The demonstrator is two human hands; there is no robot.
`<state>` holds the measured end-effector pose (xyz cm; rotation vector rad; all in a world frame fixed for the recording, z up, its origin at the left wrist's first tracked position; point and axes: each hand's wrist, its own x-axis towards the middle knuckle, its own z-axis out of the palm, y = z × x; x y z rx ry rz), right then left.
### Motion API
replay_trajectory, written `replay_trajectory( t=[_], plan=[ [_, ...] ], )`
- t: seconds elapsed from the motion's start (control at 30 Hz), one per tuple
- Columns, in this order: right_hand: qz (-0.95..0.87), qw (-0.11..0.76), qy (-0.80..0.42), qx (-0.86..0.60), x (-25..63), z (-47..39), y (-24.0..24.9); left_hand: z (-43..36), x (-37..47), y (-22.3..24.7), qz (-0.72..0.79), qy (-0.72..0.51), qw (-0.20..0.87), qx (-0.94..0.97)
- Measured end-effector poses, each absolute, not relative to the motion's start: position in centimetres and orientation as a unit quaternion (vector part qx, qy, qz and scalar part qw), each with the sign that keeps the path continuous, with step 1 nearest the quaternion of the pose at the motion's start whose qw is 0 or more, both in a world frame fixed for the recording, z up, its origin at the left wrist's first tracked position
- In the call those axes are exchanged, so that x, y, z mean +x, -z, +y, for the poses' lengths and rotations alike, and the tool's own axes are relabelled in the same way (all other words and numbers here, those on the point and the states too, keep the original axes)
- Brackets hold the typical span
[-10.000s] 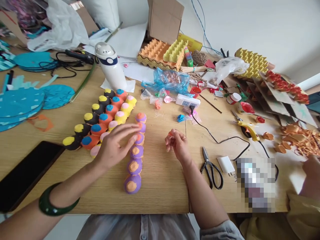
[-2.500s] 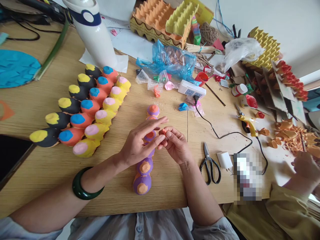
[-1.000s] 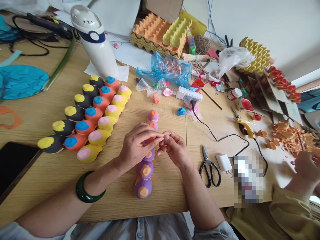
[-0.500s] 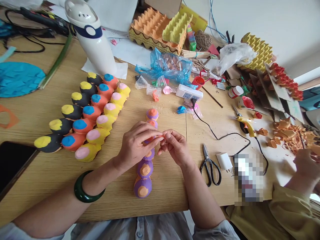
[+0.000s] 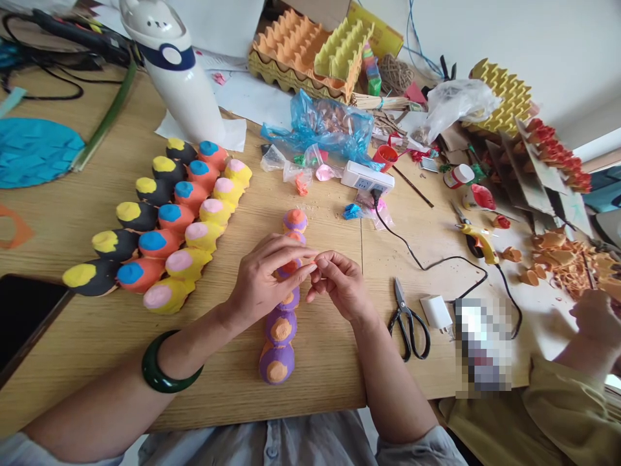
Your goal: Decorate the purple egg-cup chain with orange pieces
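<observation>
Fingertips of my left hand (image 5: 262, 275) and my right hand (image 5: 343, 285) meet over a row of purple-painted egg-carton cups (image 5: 281, 327). Pinched between them is a small bit of orange clay (image 5: 315, 259), mostly hidden by the fingers. The row runs away from me on the table. Its far cups carry bright orange clay on top, while the nearest ones show bare pale-orange tips. My hands cover part of the middle cups. To the left stand three painted rows: black cups with yellow tops (image 5: 104, 244), orange with blue (image 5: 158, 243), and yellow with pink (image 5: 194, 259).
Black-handled scissors (image 5: 407, 327), a white charger (image 5: 435, 312) and a yellow glue gun (image 5: 478, 243) lie right. A power strip (image 5: 367, 178), clay bags (image 5: 301, 178) and a white bottle (image 5: 182, 90) stand beyond. A co-worker's hand (image 5: 596, 330) is at far right.
My hands stay almost in place, with slight finger movement around the orange clay. The view has shifted a little; the objects on the table have not moved.
</observation>
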<state>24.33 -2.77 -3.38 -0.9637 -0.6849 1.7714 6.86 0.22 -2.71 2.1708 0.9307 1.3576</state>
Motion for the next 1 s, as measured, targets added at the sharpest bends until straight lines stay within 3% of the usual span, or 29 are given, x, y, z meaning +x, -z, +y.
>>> replay_trajectory(
  t=[1.0],
  plan=[
    [-0.297,0.476,-0.723,-0.403,24.38,-2.98,3.53,0.22,6.93,2.72,0.332,-0.489,0.264,0.762]
  ],
)
